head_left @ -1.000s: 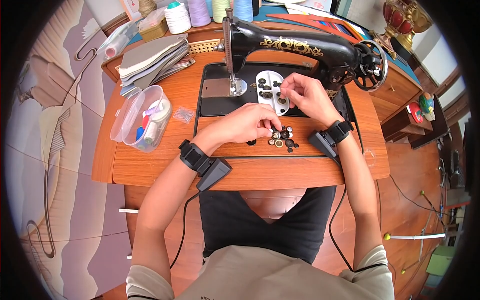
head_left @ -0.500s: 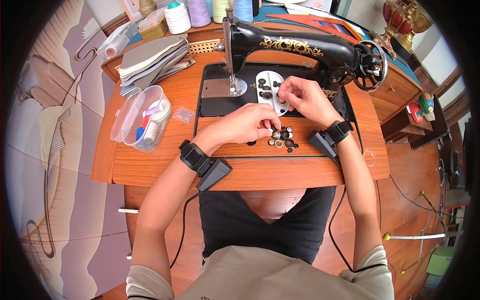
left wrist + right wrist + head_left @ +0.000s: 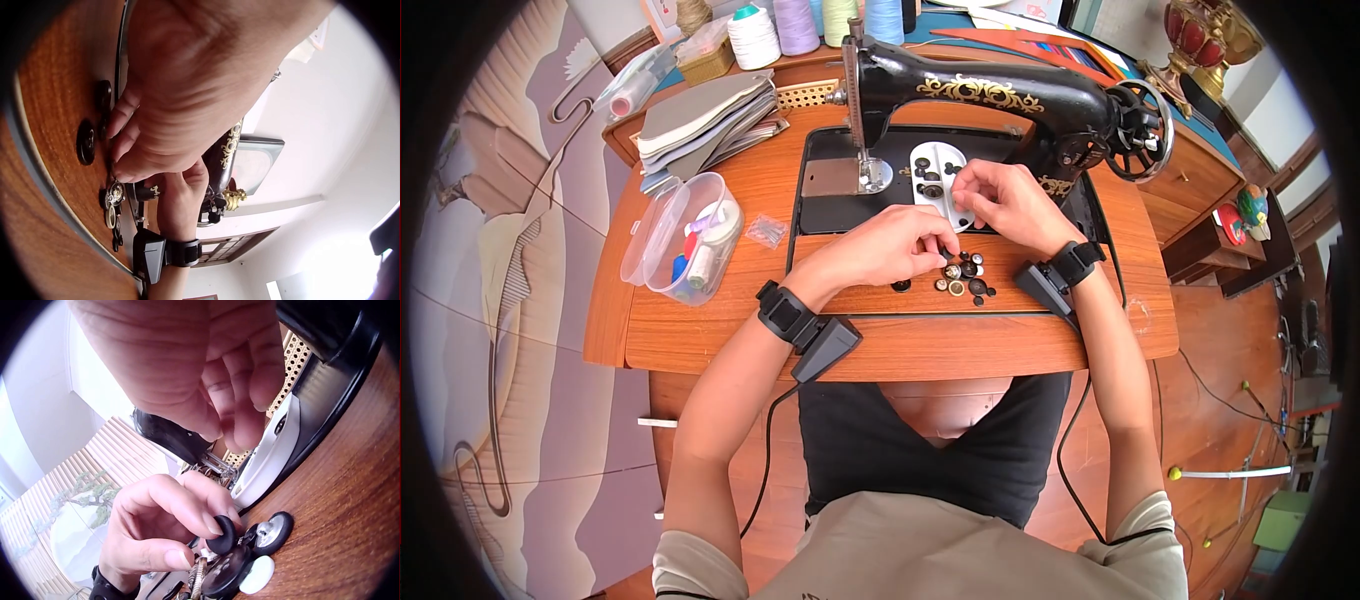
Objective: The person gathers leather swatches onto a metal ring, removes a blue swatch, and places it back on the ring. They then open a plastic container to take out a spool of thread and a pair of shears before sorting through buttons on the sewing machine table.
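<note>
A white compartmented tray (image 3: 946,206) with dark buttons (image 3: 934,191) lies on the machine bed. Over its right side hovers the right hand (image 3: 1012,202), fingers loosely bent; no held item shows. On the wood in front, the left hand (image 3: 897,243) reaches a pile of mixed buttons (image 3: 957,288). In the right wrist view, its index fingertip touches a black button (image 3: 222,536) while the thumb stands apart; a white button (image 3: 257,575) lies beside. One dark button (image 3: 901,286) sits apart, beneath the left hand.
The black sewing machine (image 3: 980,85) stands behind the hands, its handwheel (image 3: 1141,130) to the right. Left are a clear box of spools (image 3: 690,250), a small bag of pins (image 3: 767,231) and stacked cloth (image 3: 700,120). Thread cones (image 3: 752,38) line the back.
The right hand's fingertips have shifted slightly and spread a little over the tray. The left hand's fingers have moved slightly at the pile's edge.
</note>
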Motion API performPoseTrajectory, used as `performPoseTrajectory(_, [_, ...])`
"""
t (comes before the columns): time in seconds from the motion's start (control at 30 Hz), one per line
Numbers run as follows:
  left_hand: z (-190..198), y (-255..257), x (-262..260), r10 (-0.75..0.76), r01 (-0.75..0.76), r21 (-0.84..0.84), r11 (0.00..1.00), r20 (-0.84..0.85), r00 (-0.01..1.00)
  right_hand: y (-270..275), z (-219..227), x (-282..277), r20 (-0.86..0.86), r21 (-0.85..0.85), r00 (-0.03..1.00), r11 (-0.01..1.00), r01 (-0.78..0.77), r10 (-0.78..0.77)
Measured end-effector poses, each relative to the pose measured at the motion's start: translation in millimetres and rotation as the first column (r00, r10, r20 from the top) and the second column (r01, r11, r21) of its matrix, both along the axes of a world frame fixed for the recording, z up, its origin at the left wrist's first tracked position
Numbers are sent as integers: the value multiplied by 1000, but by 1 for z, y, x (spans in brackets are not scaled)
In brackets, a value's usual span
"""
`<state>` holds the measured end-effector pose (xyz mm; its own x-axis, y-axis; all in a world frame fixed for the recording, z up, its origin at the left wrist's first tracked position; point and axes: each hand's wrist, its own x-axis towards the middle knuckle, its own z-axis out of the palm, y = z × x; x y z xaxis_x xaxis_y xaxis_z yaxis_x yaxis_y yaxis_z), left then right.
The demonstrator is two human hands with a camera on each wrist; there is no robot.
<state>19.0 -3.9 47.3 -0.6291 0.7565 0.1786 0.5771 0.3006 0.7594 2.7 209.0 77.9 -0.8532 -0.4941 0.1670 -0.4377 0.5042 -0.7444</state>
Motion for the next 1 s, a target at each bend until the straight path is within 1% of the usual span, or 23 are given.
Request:
performPoseTrajectory(0.13, [2, 0, 1, 0, 0, -11, 1000, -3, 1000, -1, 1, 1, 20, 15, 1000, 1000, 6, -6])
performPoseTrajectory(0.3, [3, -1, -1, 1, 0, -35, 999, 26, 1000, 0, 0, 1, -3, 47, 1000, 999, -15, 16])
performPoseTrajectory(0.5, [7, 0, 1, 8, -5, -56, 998, 47, 999, 1, -1, 0, -3, 38, 1000, 999, -19, 19])
performPoseTrajectory(0.6, [2, -1, -1, -10, 11, -18, 1000, 54, 999, 0, -1, 0, -12, 34, 1000, 999, -13, 14])
performPoseTrajectory(0.7, [2, 0, -1, -5, 6, -42, 999, 25, 1000, 0, 0, 0, -10, 56, 1000, 998, -10, 10])
performPoseTrajectory(0.83, [2, -1, -1, -3, 3, -25, 1000, 24, 1000, 0, 0, 0, -17, 54, 1000, 999, -6, 7])
performPoseTrajectory(0.9, [4, -1, -1, 31, -29, -60, 998, 32, 999, 0, 0, 0, -23, 54, 1000, 998, -10, 11])
performPoseTrajectory(1.0, [2, -1, -1, 50, -49, -42, 998, 26, 998, 0, 0, 0, -26, 33, 1000, 999, 6, -5])
